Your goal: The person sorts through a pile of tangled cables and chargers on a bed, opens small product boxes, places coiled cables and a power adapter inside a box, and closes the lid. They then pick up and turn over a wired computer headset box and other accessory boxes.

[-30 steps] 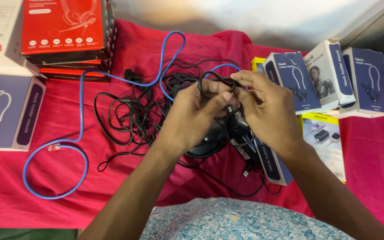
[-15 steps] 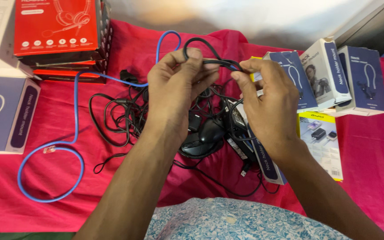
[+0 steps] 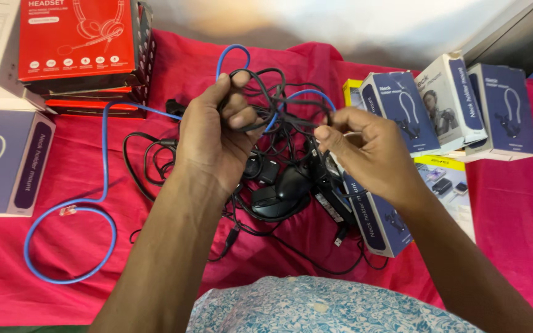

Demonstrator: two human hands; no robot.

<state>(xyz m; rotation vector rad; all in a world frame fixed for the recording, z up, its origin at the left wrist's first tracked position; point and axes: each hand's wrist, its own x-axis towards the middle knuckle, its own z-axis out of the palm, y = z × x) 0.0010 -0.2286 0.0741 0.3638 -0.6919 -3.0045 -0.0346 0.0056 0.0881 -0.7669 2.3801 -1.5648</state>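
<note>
**Tangle lifted over the bench**

The left hand [image 3: 217, 132] is clenched on a bunch of black cable [image 3: 272, 98], raised above the red-covered bench [image 3: 513, 203]. The right hand [image 3: 371, 154] pinches a strand of the same cable, fingers curled. A blue cable [image 3: 103, 179] loops through the bundle (it trails off to the left), so a hard pull could tighten the knot or drag the mouse [image 3: 282, 194] and the boxes [image 3: 371, 216] beneath. Both forearms angle inward, wrists bent.

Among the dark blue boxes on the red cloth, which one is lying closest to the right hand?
The dark blue box lying flat just under the right hand, among the black cables; the other blue boxes lie farther off.
</note>
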